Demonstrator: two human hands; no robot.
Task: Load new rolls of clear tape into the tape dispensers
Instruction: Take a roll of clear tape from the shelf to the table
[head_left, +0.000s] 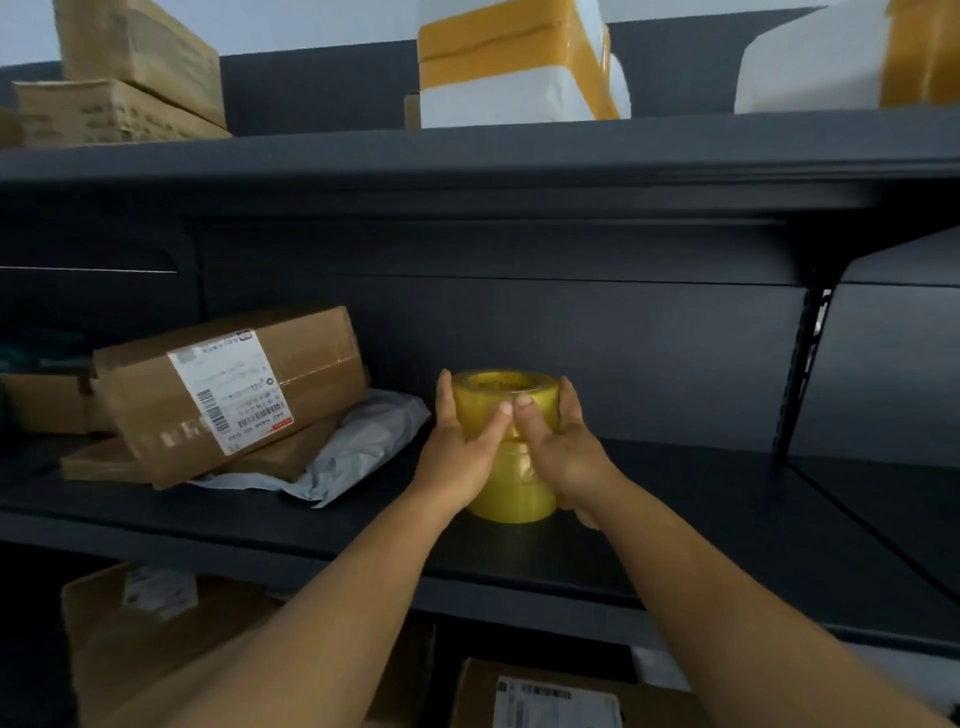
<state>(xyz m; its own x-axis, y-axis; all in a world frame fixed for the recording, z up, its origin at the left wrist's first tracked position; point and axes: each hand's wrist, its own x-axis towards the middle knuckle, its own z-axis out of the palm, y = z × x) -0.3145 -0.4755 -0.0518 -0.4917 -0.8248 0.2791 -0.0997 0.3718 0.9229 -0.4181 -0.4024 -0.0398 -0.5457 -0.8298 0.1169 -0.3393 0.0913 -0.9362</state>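
A stack of yellowish clear tape rolls (511, 491) stands upright on the dark middle shelf (701, 519). My left hand (460, 452) wraps the stack's left side, thumb across the front. From the right, my right hand (558, 447) clasps it, and both thumbs meet on the top roll (501, 387). How many rolls the stack holds is partly hidden by my hands. No tape dispenser is in view.
A tilted cardboard box with a shipping label (228, 389) and a grey mailer bag (358, 447) lie left of the stack. More boxes sit on the top shelf (514, 67) and below (545, 696). A shelf bracket (802, 364) stands at the right.
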